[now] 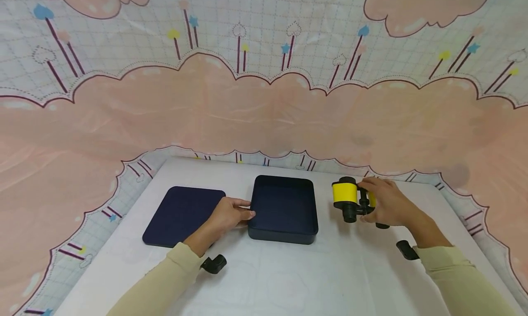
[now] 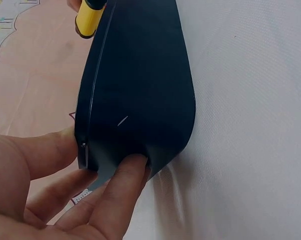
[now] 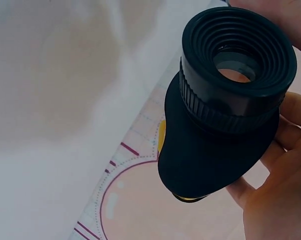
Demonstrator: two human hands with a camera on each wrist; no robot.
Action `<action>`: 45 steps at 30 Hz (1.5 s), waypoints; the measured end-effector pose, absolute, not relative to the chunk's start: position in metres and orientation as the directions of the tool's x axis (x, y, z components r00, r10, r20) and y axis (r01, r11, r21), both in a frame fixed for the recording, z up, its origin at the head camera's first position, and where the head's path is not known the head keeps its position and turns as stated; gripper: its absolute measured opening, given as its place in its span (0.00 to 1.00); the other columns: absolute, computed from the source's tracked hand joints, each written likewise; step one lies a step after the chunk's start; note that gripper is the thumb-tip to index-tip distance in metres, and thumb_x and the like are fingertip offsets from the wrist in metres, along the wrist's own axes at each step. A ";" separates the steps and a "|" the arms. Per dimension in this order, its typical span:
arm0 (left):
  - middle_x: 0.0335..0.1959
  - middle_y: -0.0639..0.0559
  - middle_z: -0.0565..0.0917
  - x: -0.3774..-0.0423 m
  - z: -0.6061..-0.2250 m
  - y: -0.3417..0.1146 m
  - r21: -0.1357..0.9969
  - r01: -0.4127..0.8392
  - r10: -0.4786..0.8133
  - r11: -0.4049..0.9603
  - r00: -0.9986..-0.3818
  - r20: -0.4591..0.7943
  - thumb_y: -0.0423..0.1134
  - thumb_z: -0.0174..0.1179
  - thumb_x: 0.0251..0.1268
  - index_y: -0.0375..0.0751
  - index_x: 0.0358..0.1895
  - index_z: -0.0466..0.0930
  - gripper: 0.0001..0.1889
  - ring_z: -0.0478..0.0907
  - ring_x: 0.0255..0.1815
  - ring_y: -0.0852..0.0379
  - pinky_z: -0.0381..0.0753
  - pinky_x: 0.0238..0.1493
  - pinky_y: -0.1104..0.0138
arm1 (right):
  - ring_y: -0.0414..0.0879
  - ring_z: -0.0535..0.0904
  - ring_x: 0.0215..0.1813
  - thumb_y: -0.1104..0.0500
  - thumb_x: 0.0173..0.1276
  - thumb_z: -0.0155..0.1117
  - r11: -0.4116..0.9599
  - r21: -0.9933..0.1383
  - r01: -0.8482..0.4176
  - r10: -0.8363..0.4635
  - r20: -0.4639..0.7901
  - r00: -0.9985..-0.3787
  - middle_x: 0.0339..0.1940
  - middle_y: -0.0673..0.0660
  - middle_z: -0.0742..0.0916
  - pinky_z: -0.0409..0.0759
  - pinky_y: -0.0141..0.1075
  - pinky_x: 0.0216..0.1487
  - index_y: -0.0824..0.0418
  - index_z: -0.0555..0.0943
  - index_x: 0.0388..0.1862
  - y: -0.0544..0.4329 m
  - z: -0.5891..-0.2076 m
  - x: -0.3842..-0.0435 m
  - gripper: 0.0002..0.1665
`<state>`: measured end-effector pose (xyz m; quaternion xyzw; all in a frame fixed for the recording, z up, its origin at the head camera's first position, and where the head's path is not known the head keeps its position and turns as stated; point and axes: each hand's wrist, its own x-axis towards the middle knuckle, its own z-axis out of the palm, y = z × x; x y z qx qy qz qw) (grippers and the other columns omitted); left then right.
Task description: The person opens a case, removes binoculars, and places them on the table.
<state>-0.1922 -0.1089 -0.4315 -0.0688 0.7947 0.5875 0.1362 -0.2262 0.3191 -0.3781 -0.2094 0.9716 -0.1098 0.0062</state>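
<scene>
A dark navy open box (image 1: 283, 236) stands on the white table, its inside bare. At its left wall is my left hand (image 1: 226, 214); in the left wrist view the thumb lies on the rim and a fingertip presses the outer side (image 2: 135, 100). My right hand (image 1: 387, 199) grips a pair of yellow and black binoculars (image 1: 345, 192) by its right barrel, to the right of the box. One black eyepiece (image 3: 230, 107) fills much of the right wrist view, with fingers behind it.
A flat navy lid (image 1: 181, 213) lies left of the box, partly under my left forearm. Black wrist cameras (image 1: 214, 264) sit on both wrists. Behind the white table (image 1: 284, 279) hangs a pink and white patterned cloth (image 1: 264, 119).
</scene>
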 end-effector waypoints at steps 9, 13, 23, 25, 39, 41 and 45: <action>0.54 0.35 0.89 -0.193 -0.435 -0.109 0.916 -0.266 0.045 0.300 -0.955 -0.292 0.31 0.70 0.66 0.30 0.64 0.81 0.23 0.90 0.48 0.50 0.90 0.50 0.59 | 0.72 0.67 0.74 0.50 0.47 0.87 0.877 -0.219 -0.429 -0.428 0.051 -0.902 0.73 0.73 0.75 0.56 0.72 0.75 0.70 0.74 0.72 0.319 -0.387 -0.224 0.55; 0.55 0.35 0.89 -0.193 -0.435 -0.109 0.921 -0.264 0.047 0.288 -0.956 -0.289 0.30 0.70 0.66 0.30 0.64 0.81 0.23 0.90 0.49 0.50 0.91 0.50 0.59 | 0.71 0.67 0.75 0.49 0.47 0.87 0.873 -0.222 -0.435 -0.434 0.054 -0.899 0.73 0.73 0.76 0.57 0.71 0.75 0.71 0.74 0.71 0.318 -0.389 -0.222 0.55; 0.56 0.35 0.88 -0.193 -0.433 -0.110 0.919 -0.265 0.050 0.292 -0.955 -0.291 0.30 0.69 0.67 0.30 0.65 0.81 0.23 0.90 0.51 0.48 0.90 0.51 0.58 | 0.71 0.67 0.75 0.50 0.47 0.87 0.865 -0.236 -0.443 -0.442 0.062 -0.895 0.72 0.73 0.76 0.57 0.71 0.75 0.71 0.74 0.71 0.319 -0.393 -0.219 0.55; 0.56 0.35 0.88 -0.193 -0.433 -0.109 0.917 -0.261 0.049 0.301 -0.956 -0.288 0.30 0.69 0.67 0.31 0.65 0.81 0.23 0.90 0.50 0.48 0.90 0.51 0.58 | 0.72 0.66 0.75 0.50 0.47 0.87 0.866 -0.243 -0.437 -0.436 0.059 -0.898 0.73 0.74 0.76 0.56 0.71 0.75 0.71 0.74 0.71 0.319 -0.394 -0.219 0.55; 0.54 0.36 0.90 -0.194 -0.435 -0.107 0.914 -0.268 0.038 0.305 -0.955 -0.293 0.30 0.70 0.67 0.32 0.64 0.82 0.23 0.90 0.47 0.50 0.91 0.50 0.58 | 0.73 0.66 0.74 0.51 0.46 0.88 0.867 -0.262 -0.423 -0.423 0.062 -0.904 0.73 0.73 0.76 0.55 0.71 0.75 0.70 0.74 0.71 0.322 -0.404 -0.219 0.55; 0.53 0.37 0.90 -0.194 -0.435 -0.107 0.915 -0.268 0.040 0.303 -0.955 -0.293 0.30 0.70 0.67 0.32 0.64 0.82 0.23 0.91 0.47 0.50 0.91 0.50 0.58 | 0.72 0.66 0.74 0.51 0.46 0.88 0.867 -0.260 -0.426 -0.425 0.064 -0.903 0.72 0.73 0.76 0.55 0.71 0.75 0.70 0.74 0.71 0.322 -0.405 -0.219 0.55; 0.52 0.37 0.90 -0.193 -0.435 -0.107 0.915 -0.272 0.041 0.298 -0.954 -0.297 0.30 0.70 0.67 0.32 0.64 0.82 0.22 0.91 0.46 0.50 0.91 0.50 0.57 | 0.72 0.66 0.74 0.52 0.46 0.88 0.866 -0.256 -0.430 -0.431 0.056 -0.901 0.72 0.72 0.77 0.55 0.72 0.75 0.70 0.75 0.71 0.321 -0.407 -0.219 0.55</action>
